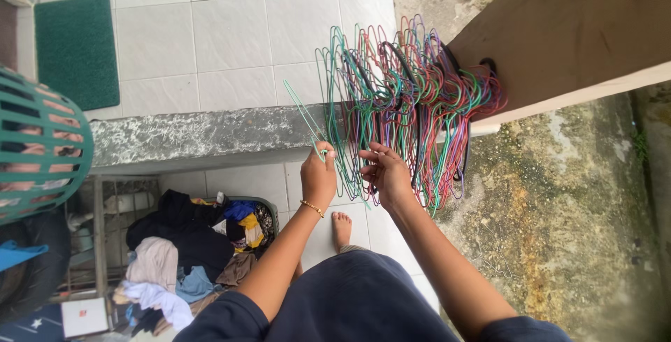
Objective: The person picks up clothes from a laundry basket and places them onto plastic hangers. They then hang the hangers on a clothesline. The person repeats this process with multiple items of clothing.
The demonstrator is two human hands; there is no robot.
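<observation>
**Pulling one hanger off the bunch**

My left hand (319, 178) is pinched shut on a green wire hanger (305, 120), half free. My right hand (386, 173), fingers loosely spread, steadies the hanger bunch (412, 97) hooked on the wooden beam (566, 27). Next, I reckon: slide it clear w/o snagging. Laundry basket (269, 217) sits below-left.

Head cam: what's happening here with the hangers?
A person stands at a thick bunch of coloured wire hangers hung on a wooden beam. The left hand pinches a green hanger drawn partly out of the bunch; the right hand fingers the others. A heap of clothes lies lower left, beside a green basket.
</observation>
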